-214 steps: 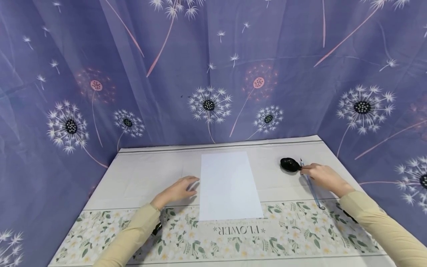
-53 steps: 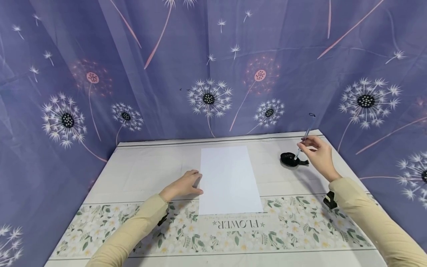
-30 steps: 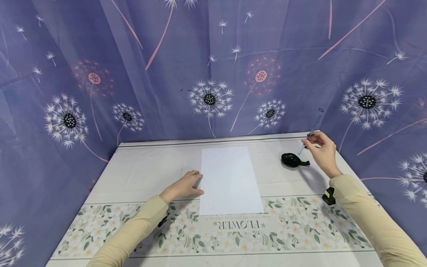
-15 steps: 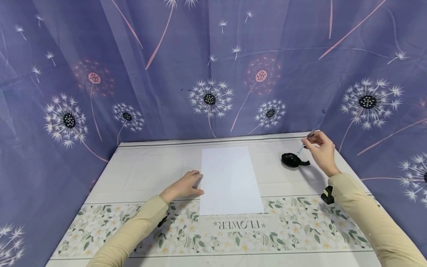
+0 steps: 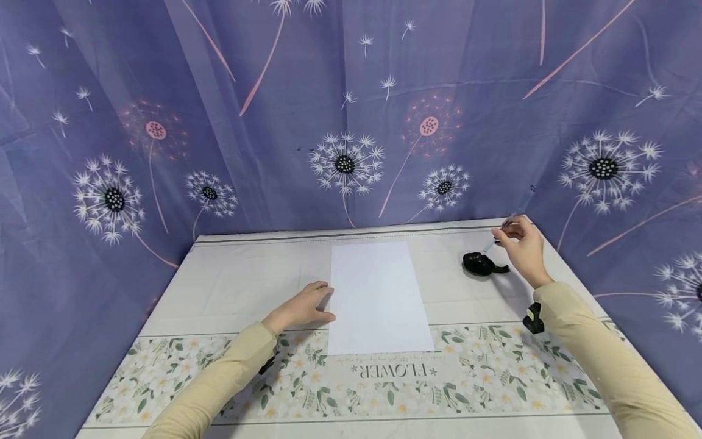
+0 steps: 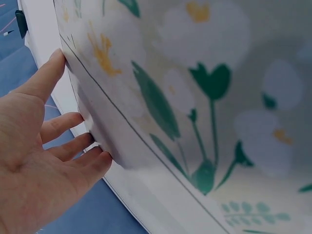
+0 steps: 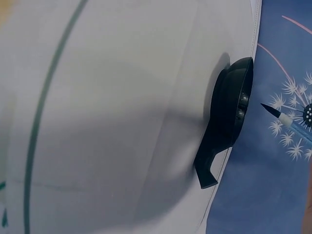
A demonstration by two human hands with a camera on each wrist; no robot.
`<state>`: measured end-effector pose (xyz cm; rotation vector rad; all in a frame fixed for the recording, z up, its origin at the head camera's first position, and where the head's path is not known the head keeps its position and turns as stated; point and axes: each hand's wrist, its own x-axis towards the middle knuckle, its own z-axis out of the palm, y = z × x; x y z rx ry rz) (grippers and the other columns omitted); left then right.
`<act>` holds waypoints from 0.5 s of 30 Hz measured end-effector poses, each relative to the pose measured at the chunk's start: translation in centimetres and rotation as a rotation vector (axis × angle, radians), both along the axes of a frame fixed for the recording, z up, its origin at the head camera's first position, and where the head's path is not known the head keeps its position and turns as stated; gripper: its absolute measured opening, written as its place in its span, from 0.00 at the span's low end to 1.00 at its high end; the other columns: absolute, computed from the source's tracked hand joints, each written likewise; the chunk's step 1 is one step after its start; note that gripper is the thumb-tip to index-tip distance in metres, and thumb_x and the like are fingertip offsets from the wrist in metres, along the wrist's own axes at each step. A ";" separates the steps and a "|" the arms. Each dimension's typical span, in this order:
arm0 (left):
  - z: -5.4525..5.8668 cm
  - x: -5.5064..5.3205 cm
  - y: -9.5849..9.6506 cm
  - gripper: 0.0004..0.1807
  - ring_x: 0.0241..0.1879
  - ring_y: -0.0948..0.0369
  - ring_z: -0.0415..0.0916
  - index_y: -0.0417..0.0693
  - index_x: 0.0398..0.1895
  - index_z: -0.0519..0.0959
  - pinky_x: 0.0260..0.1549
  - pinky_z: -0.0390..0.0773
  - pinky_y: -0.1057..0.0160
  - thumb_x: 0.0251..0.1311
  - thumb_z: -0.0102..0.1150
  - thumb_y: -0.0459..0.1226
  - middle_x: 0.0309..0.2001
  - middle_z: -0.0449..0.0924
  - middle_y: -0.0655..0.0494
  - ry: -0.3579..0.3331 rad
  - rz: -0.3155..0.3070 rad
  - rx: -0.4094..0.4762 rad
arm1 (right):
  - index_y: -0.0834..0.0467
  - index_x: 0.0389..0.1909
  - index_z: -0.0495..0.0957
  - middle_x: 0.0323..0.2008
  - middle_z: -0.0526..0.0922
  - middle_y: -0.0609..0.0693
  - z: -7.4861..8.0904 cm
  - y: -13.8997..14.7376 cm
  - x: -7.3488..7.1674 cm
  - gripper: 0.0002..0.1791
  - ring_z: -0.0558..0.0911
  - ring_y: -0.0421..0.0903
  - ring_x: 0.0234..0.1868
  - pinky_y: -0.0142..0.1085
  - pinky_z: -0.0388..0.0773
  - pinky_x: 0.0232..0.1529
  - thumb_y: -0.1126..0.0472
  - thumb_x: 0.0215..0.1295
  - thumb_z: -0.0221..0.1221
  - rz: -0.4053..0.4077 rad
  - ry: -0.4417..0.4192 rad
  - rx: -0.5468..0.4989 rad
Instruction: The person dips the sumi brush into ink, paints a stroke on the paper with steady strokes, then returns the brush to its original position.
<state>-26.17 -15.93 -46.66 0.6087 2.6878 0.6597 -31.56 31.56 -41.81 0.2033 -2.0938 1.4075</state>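
Note:
A white sheet of paper (image 5: 378, 299) lies on the tablecloth in the middle of the head view. My left hand (image 5: 301, 305) rests at its left edge, fingers spread and relaxed; the left wrist view shows this hand (image 6: 44, 161) gripping nothing. To the right of the paper sits a black ink dish (image 5: 478, 264) with a short handle. Beside and above it, my right hand (image 5: 523, 251) pinches a slim blue-grey calligraphy brush (image 5: 489, 247), slanted tip down. In the right wrist view the dark brush tip (image 7: 270, 110) hovers near the dish's opening (image 7: 242, 100), apart from it.
A white tablecloth (image 5: 247, 277) with a floral band (image 5: 208, 366) covers the table. Purple curtains (image 5: 274, 177) with dandelion prints stand behind and at both sides. A black wrist device (image 5: 534, 319) sits under the right sleeve.
Earlier my right hand was on the dish's handle and the brush lay on the table. It now holds the brush, lately shifted slightly left at the dish. My left hand has come to the paper's edge.

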 end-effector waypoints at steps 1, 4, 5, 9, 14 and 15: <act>0.0 0.0 0.0 0.41 0.74 0.45 0.50 0.38 0.71 0.61 0.71 0.60 0.46 0.59 0.65 0.47 0.74 0.54 0.39 0.000 0.001 0.002 | 0.79 0.39 0.70 0.24 0.79 0.39 -0.1 0.1 -0.1 0.13 0.80 0.26 0.27 0.23 0.83 0.29 0.77 0.56 0.63 0.010 -0.012 -0.008; 0.0 0.0 0.0 0.41 0.74 0.44 0.50 0.38 0.71 0.61 0.71 0.60 0.46 0.59 0.65 0.48 0.74 0.54 0.39 -0.001 0.003 -0.001 | 0.79 0.40 0.69 0.24 0.79 0.37 -0.3 0.3 -0.2 0.13 0.80 0.26 0.27 0.23 0.83 0.30 0.77 0.58 0.61 0.028 -0.048 0.000; 0.0 0.1 0.0 0.41 0.74 0.44 0.50 0.38 0.71 0.61 0.71 0.60 0.46 0.60 0.65 0.48 0.74 0.53 0.39 0.000 0.003 -0.002 | 0.79 0.40 0.68 0.24 0.79 0.36 -0.4 0.3 -0.2 0.13 0.80 0.25 0.27 0.23 0.83 0.30 0.76 0.59 0.61 0.034 -0.060 0.004; 0.0 0.1 0.0 0.41 0.74 0.44 0.50 0.38 0.71 0.61 0.71 0.60 0.46 0.60 0.65 0.48 0.74 0.54 0.39 0.003 0.002 -0.004 | 0.78 0.43 0.67 0.25 0.78 0.35 -1.3 0.8 -0.8 0.15 0.79 0.24 0.28 0.23 0.83 0.31 0.75 0.60 0.60 0.050 -0.094 0.017; 0.1 0.1 0.0 0.41 0.74 0.45 0.51 0.38 0.71 0.61 0.71 0.60 0.46 0.60 0.65 0.47 0.74 0.54 0.39 0.005 0.000 -0.002 | 0.73 0.45 0.69 0.26 0.78 0.33 -2.9 1.6 -2.2 0.15 0.79 0.23 0.28 0.23 0.83 0.30 0.70 0.62 0.62 0.025 -0.131 0.072; 0.1 0.1 0.0 0.41 0.74 0.45 0.51 0.38 0.71 0.61 0.71 0.60 0.46 0.60 0.65 0.47 0.74 0.54 0.39 0.006 0.000 -0.003 | 0.73 0.45 0.69 0.26 0.78 0.33 -3.2 1.7 -2.5 0.16 0.79 0.23 0.28 0.23 0.83 0.30 0.69 0.62 0.62 0.017 -0.138 0.085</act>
